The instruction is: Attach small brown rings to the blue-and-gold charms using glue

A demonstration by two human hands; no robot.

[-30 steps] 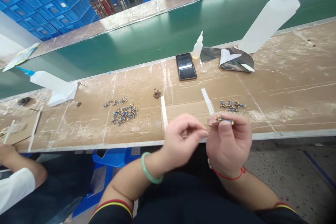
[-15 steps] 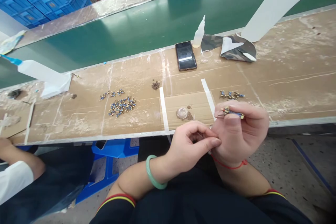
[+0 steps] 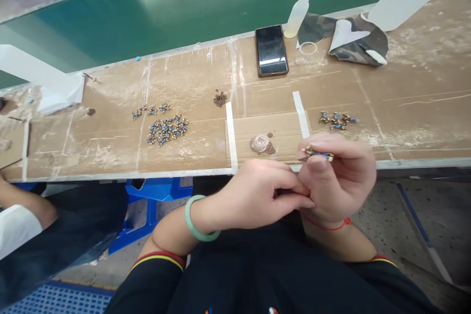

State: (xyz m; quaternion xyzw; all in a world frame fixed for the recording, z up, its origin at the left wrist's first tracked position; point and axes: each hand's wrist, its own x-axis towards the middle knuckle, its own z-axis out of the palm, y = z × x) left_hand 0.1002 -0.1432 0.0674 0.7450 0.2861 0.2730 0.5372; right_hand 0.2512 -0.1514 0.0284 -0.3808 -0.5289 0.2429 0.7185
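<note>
Between the thumb and fingers of my right hand (image 3: 340, 181) sits a small blue-and-gold figurine (image 3: 321, 155), held level above the table's front edge. My left hand (image 3: 267, 194), a green bangle on its wrist, is pinched closed against the right hand's palm; anything between its fingertips is hidden. Just beyond the hands lies a small clear round dish (image 3: 259, 143) on a cardboard piece (image 3: 241, 132), with brown bits beside it. Several similar figurines (image 3: 336, 120) lie to the right, and a larger pile of figurines (image 3: 167, 130) is to the left.
Small brown rings (image 3: 220, 99) form a heap mid-table. Behind stand a phone (image 3: 271, 51) lying flat, a pointed glue bottle (image 3: 297, 15) and camouflage cloth (image 3: 358, 41). White bottles lean at both sides. A co-worker's arm (image 3: 22, 201) is at far left, near a blue stool (image 3: 156, 189).
The view has tipped downward and closer, so the table appears higher. Both hands stay together, with the figurine still in my right hand and the left fingers still pinched against it.
</note>
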